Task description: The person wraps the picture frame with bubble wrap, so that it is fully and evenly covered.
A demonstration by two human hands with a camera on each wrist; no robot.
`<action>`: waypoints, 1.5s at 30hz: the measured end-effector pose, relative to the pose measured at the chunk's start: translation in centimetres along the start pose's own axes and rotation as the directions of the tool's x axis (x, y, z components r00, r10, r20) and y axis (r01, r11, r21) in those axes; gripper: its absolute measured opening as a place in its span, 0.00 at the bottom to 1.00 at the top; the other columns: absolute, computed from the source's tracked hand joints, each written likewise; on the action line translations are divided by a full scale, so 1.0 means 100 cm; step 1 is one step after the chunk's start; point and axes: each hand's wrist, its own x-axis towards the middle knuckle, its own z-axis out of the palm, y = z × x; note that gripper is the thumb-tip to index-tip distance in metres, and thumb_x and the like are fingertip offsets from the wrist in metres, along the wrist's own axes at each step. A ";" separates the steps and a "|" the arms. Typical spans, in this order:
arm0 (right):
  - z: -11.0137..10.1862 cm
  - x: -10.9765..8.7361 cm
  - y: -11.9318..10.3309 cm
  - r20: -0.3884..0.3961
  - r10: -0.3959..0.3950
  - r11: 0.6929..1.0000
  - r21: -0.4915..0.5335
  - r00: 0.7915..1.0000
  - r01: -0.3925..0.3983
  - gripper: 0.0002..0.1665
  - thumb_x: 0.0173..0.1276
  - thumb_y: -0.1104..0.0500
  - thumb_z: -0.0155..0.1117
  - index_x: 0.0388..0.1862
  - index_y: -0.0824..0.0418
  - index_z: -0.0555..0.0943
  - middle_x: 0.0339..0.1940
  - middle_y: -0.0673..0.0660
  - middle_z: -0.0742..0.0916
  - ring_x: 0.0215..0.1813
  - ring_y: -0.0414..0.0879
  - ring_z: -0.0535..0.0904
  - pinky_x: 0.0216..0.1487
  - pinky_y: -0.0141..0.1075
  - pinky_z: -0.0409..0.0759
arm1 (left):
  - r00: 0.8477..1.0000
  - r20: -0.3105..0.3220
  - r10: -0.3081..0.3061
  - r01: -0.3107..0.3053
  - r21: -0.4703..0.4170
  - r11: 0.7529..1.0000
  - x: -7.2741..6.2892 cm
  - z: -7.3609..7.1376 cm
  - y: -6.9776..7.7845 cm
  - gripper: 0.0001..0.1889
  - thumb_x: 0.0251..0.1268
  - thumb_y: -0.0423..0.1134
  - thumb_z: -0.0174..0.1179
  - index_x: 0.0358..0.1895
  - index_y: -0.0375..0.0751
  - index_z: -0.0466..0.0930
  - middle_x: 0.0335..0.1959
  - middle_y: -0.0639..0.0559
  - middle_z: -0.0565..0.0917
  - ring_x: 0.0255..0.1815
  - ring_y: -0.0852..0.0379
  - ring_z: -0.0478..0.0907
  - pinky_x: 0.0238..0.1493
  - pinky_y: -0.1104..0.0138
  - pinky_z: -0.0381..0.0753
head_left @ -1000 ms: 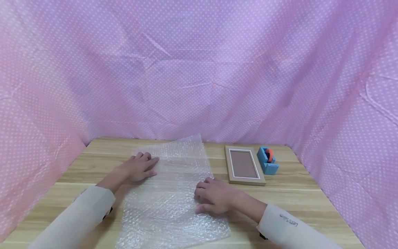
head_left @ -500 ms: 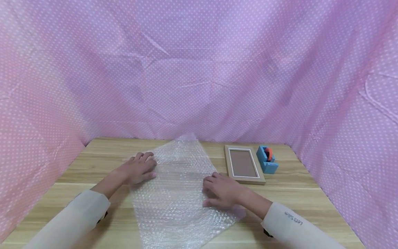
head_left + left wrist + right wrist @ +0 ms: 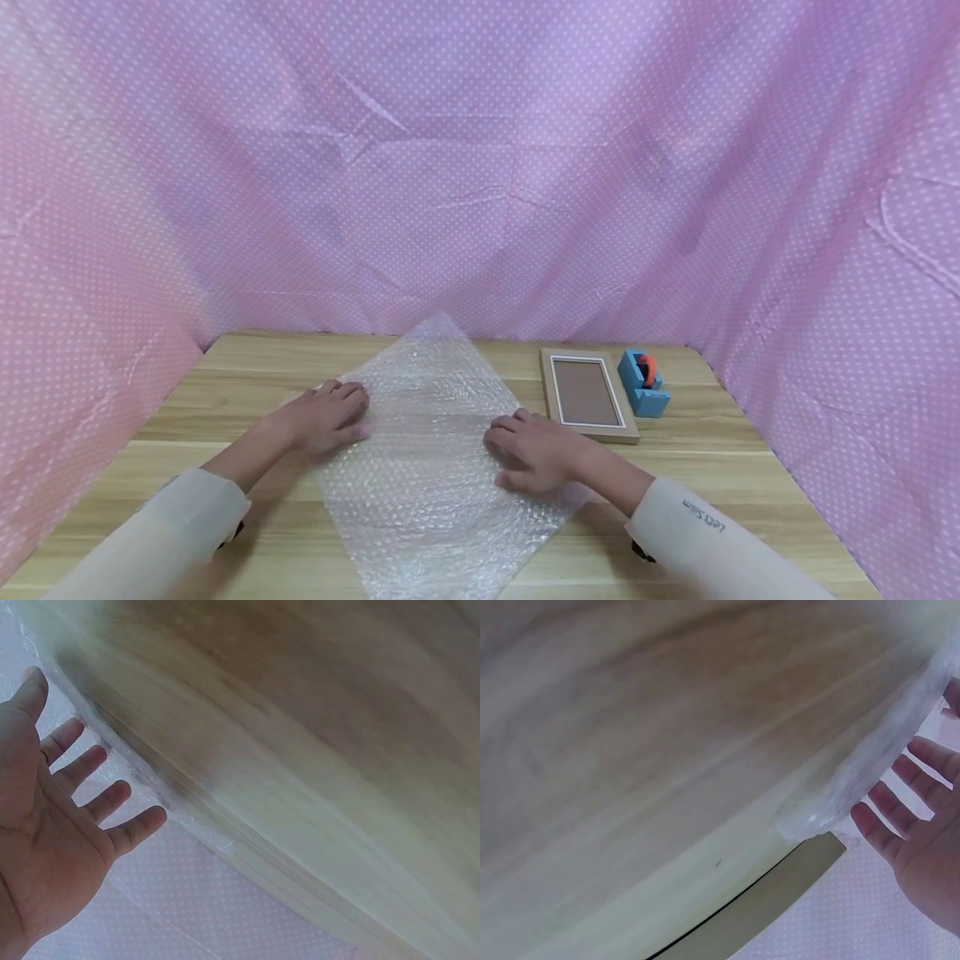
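Note:
A clear sheet of bubble wrap (image 3: 427, 467) lies turned like a diamond on the wooden table, one corner pointing to the back. On its left edge rests my left hand (image 3: 330, 417), its spread fingers touching the film in the left wrist view. Across from it, my right hand (image 3: 536, 454) lies on the sheet's right edge, fingers lightly bent and spread. The right wrist view shows those fingertips (image 3: 864, 814) against the wrap's edge. Neither hand pinches the film.
A wooden picture frame (image 3: 551, 392) lies flat at the back right, just beyond my right hand. Beside it stands a blue tape dispenser (image 3: 651, 404) with an orange roll. Pink dotted cloth (image 3: 480, 208) hangs around the wooden table (image 3: 720, 483).
The bubble wrap has turned on the table from nearly straight to diagonal, its far corner shifting left. My left hand has moved slightly left and nearer, my right hand slightly right.

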 end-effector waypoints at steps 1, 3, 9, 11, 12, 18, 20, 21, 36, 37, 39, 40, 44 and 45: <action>0.000 0.000 0.001 0.003 0.001 1.000 0.008 1.000 -0.001 0.38 0.75 0.36 0.57 0.75 0.56 0.69 0.72 0.56 0.76 0.67 0.53 0.73 0.69 0.47 0.74 | 1.000 -0.001 -0.001 0.001 -0.005 1.000 -0.002 0.000 0.000 0.27 0.77 0.60 0.54 0.64 0.43 0.71 0.72 0.37 0.69 0.70 0.28 0.65 0.59 0.26 0.68; -0.001 0.000 0.002 0.010 0.004 1.000 0.021 1.000 -0.004 0.38 0.75 0.37 0.58 0.76 0.56 0.69 0.73 0.56 0.76 0.69 0.53 0.72 0.70 0.48 0.73 | 1.000 -0.008 0.003 -0.003 -0.009 1.000 -0.005 0.000 0.000 0.28 0.76 0.60 0.54 0.66 0.43 0.70 0.72 0.37 0.69 0.69 0.27 0.65 0.58 0.26 0.69; -0.002 -0.002 0.002 0.050 0.028 0.998 0.053 0.998 -0.031 0.42 0.76 0.32 0.53 0.78 0.55 0.66 0.76 0.56 0.73 0.75 0.55 0.68 0.75 0.51 0.68 | 0.999 -0.006 0.036 -0.035 0.022 0.999 -0.018 0.003 0.001 0.35 0.77 0.64 0.49 0.76 0.47 0.65 0.73 0.37 0.68 0.70 0.27 0.65 0.56 0.27 0.71; -0.002 -0.002 0.002 0.059 0.036 0.998 0.055 0.998 -0.039 0.45 0.75 0.29 0.52 0.79 0.54 0.65 0.77 0.56 0.72 0.76 0.54 0.67 0.75 0.51 0.67 | 0.999 0.005 0.033 -0.033 0.032 0.999 -0.021 0.004 0.001 0.37 0.76 0.67 0.47 0.78 0.48 0.64 0.74 0.38 0.67 0.71 0.27 0.64 0.58 0.26 0.69; -0.002 -0.002 0.002 0.059 0.039 0.998 0.054 0.997 -0.042 0.46 0.74 0.28 0.52 0.79 0.54 0.65 0.77 0.55 0.72 0.76 0.54 0.67 0.75 0.51 0.67 | 0.999 0.009 0.031 -0.031 0.034 0.999 -0.022 0.004 0.002 0.38 0.75 0.68 0.46 0.78 0.49 0.63 0.74 0.37 0.66 0.72 0.26 0.63 0.58 0.26 0.68; 0.000 0.000 0.002 0.053 0.030 0.999 0.020 0.998 -0.031 0.47 0.74 0.27 0.51 0.79 0.55 0.66 0.76 0.56 0.73 0.76 0.55 0.67 0.75 0.51 0.67 | 1.000 0.018 0.025 -0.026 0.029 0.999 -0.025 0.003 0.003 0.42 0.72 0.72 0.46 0.79 0.48 0.62 0.76 0.35 0.64 0.73 0.24 0.60 0.60 0.24 0.65; -0.002 0.000 0.003 0.049 0.025 1.000 0.012 0.998 -0.025 0.46 0.74 0.28 0.52 0.79 0.55 0.66 0.76 0.56 0.73 0.76 0.55 0.67 0.75 0.52 0.66 | 1.000 0.020 0.021 -0.022 0.032 0.999 -0.024 0.004 0.002 0.42 0.72 0.73 0.46 0.79 0.49 0.61 0.76 0.35 0.64 0.73 0.23 0.60 0.60 0.24 0.64; -0.003 -0.001 0.003 0.042 0.023 1.000 0.007 0.999 -0.023 0.45 0.74 0.28 0.53 0.78 0.54 0.67 0.75 0.56 0.74 0.76 0.55 0.67 0.75 0.52 0.66 | 1.000 0.022 0.016 -0.017 0.031 0.999 -0.024 0.004 0.001 0.42 0.72 0.73 0.46 0.80 0.49 0.61 0.76 0.35 0.64 0.73 0.24 0.60 0.61 0.24 0.64; -0.012 -0.017 0.074 -0.177 0.170 0.985 0.057 0.970 -0.162 0.35 0.76 0.46 0.62 0.74 0.62 0.71 0.70 0.61 0.78 0.72 0.61 0.71 0.71 0.55 0.70 | 1.000 0.028 0.011 -0.011 -0.008 1.000 -0.024 0.000 0.005 0.42 0.71 0.73 0.48 0.79 0.49 0.63 0.76 0.36 0.64 0.73 0.25 0.60 0.61 0.25 0.63; -0.013 -0.018 0.081 -0.198 0.188 0.982 0.041 0.962 -0.183 0.35 0.76 0.46 0.62 0.74 0.63 0.71 0.69 0.62 0.78 0.71 0.61 0.72 0.71 0.56 0.71 | 1.000 0.029 0.012 -0.012 -0.012 1.000 -0.024 -0.001 0.006 0.42 0.71 0.72 0.48 0.79 0.49 0.63 0.76 0.36 0.64 0.73 0.25 0.60 0.61 0.24 0.63; -0.012 -0.020 0.095 -0.225 0.232 0.972 0.017 0.946 -0.234 0.35 0.77 0.46 0.61 0.75 0.64 0.70 0.70 0.63 0.78 0.71 0.61 0.72 0.70 0.57 0.71 | 0.999 0.033 0.008 -0.007 -0.018 1.000 -0.025 -0.003 0.007 0.42 0.71 0.72 0.49 0.79 0.49 0.63 0.76 0.36 0.64 0.74 0.25 0.60 0.61 0.25 0.63; -0.013 -0.020 0.102 -0.232 0.245 0.968 0.009 0.941 -0.250 0.36 0.77 0.46 0.61 0.75 0.65 0.69 0.69 0.64 0.78 0.71 0.62 0.72 0.71 0.58 0.70 | 0.999 0.034 0.006 -0.006 -0.017 1.000 -0.025 -0.003 0.008 0.42 0.71 0.72 0.49 0.79 0.49 0.63 0.76 0.35 0.64 0.73 0.25 0.60 0.61 0.24 0.63; -0.012 -0.017 0.126 -0.230 0.306 0.950 0.019 0.924 -0.311 0.36 0.78 0.47 0.60 0.75 0.68 0.69 0.70 0.68 0.77 0.72 0.65 0.70 0.72 0.59 0.68 | 0.999 0.037 0.000 0.001 -0.022 1.000 -0.026 -0.004 0.007 0.43 0.71 0.72 0.49 0.79 0.49 0.63 0.76 0.35 0.64 0.73 0.24 0.60 0.61 0.24 0.62; -0.010 -0.016 0.131 -0.234 0.318 0.947 0.028 0.919 -0.321 0.36 0.78 0.48 0.60 0.75 0.69 0.68 0.71 0.69 0.76 0.72 0.66 0.69 0.72 0.60 0.67 | 0.999 0.036 0.001 0.000 -0.026 1.000 -0.026 -0.003 0.007 0.43 0.71 0.72 0.49 0.79 0.49 0.63 0.76 0.35 0.64 0.73 0.24 0.60 0.61 0.24 0.62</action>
